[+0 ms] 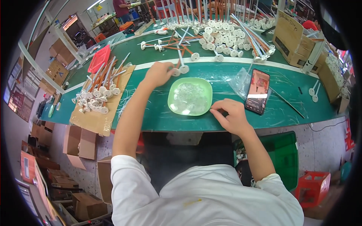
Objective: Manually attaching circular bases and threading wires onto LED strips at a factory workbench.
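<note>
My left hand (160, 74) reaches to the far side of the bench, its fingers closed at a rod with a round white disc end (175, 72). Right beside that lies another white-disc rod (183, 69). A light green square bowl (170, 98) stands between my hands, with many small clear pieces in it. By the bowl's right rim is my right hand (231, 115), thumb and forefinger pinched together; whatever may be between them is too small to make out.
A phone (258, 91) lies on a clear plastic bag (240, 83), beside a thin dark rod (288, 102). Cardboard (92, 122) at left carries disc-ended rods (98, 98). More white discs (224, 35) pile up behind, near a cardboard box (292, 39). A green bin (283, 158) stands below.
</note>
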